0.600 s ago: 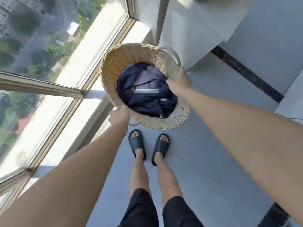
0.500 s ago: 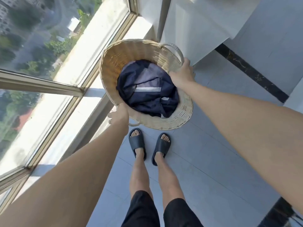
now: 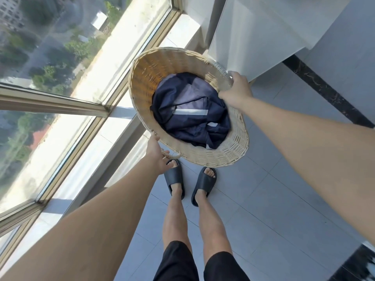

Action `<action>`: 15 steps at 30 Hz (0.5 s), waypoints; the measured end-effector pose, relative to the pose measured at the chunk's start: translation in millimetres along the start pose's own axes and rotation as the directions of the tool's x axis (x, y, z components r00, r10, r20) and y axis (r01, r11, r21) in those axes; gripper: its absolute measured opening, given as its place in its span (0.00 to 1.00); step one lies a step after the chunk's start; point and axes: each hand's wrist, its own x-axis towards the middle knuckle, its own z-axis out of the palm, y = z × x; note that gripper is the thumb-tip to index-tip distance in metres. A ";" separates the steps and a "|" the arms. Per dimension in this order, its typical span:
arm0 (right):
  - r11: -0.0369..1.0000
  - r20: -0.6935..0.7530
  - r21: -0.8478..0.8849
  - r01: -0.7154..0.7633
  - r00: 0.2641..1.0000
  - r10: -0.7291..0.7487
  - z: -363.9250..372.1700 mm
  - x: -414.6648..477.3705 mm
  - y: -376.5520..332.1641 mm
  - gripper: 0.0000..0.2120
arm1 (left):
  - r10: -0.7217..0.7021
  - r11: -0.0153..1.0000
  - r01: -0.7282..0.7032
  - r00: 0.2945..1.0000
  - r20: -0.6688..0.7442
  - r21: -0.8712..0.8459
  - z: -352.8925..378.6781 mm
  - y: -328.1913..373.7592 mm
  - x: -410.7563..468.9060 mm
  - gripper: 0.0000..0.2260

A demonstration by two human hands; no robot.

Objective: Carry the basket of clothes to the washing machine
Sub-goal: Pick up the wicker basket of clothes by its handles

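A round woven wicker basket (image 3: 162, 69) hangs in front of me above the tiled floor, tilted so its opening faces me. Dark navy clothes (image 3: 190, 112) with a pale reflective stripe lie bunched inside it. My right hand (image 3: 236, 89) is closed around the basket's far-right handle. My left hand (image 3: 157, 154) holds the near-left rim and handle, with fingers curled under the edge. No washing machine can be made out for certain.
A floor-to-ceiling window (image 3: 60, 82) with metal frames runs along the left. A white cabinet or appliance block (image 3: 261, 31) stands just beyond the basket at upper right. Grey floor tiles (image 3: 274, 199) stretch to the right, where a black marble strip (image 3: 324, 92) crosses them. My feet in dark slippers (image 3: 174, 177) stand below the basket.
The basket has shifted a little forward toward the white block. My right hand slid further up onto the handle; my left hand keeps its hold on the near rim.
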 end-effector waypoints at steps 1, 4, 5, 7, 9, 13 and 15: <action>0.999 0.018 -0.036 0.025 1.000 -0.025 1.6 -1.6 0.4 0.31 | -0.004 1.000 0.004 1.000 0.006 -0.010 0.3 -0.7 -0.1 0.28; 0.995 0.089 -0.079 0.061 0.995 -0.054 8.7 -9.1 2.2 0.27 | -0.007 0.999 0.009 0.999 0.034 -0.053 3.2 -2.3 -1.3 0.29; 0.994 0.116 -0.083 0.072 0.991 -0.062 11.3 -12.5 2.7 0.26 | -0.002 0.998 0.006 0.999 0.048 -0.067 4.9 -2.8 -2.8 0.29; 0.992 0.164 -0.082 0.099 0.983 -0.084 18.2 -19.6 3.4 0.23 | 0.016 0.996 -0.008 0.996 0.090 -0.093 8.4 -3.8 -5.0 0.25; 0.985 0.205 -0.102 0.136 0.972 -0.113 25.1 -29.2 5.0 0.21 | 0.028 0.994 -0.012 0.990 0.138 -0.111 12.8 -4.6 -7.0 0.21; 0.970 0.292 -0.153 0.190 0.946 -0.140 38.2 -48.4 10.3 0.25 | 0.037 0.994 -0.014 0.979 0.202 -0.112 15.0 -7.0 -0.4 0.21; 0.972 0.276 -0.135 0.191 0.950 -0.148 42.0 -53.7 14.0 0.23 | 0.036 0.994 -0.015 0.979 0.203 -0.108 14.1 -11.2 3.1 0.21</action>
